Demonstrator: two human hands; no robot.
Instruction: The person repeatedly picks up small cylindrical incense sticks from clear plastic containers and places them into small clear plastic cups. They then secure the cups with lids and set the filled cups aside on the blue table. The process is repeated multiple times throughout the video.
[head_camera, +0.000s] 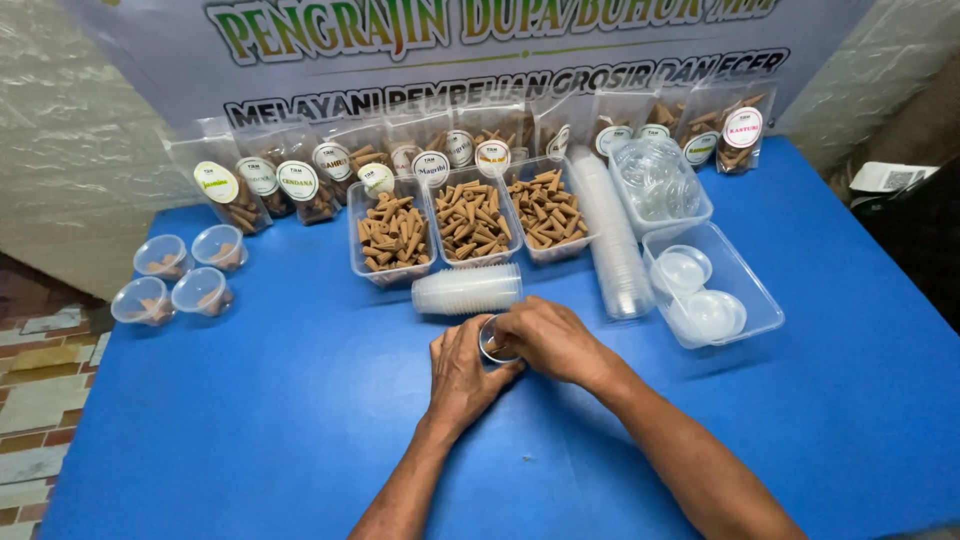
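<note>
Small clear cup (495, 342) clasped between left hand (462, 375), right hand (548, 340).

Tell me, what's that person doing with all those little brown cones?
A person's left hand and right hand both hold one small clear cup on the blue table. Just behind it lies a stack of empty cups on its side. Three clear tubs of brown cones stand further back. At the far left sit four small closed cups, each with cones inside.
</note>
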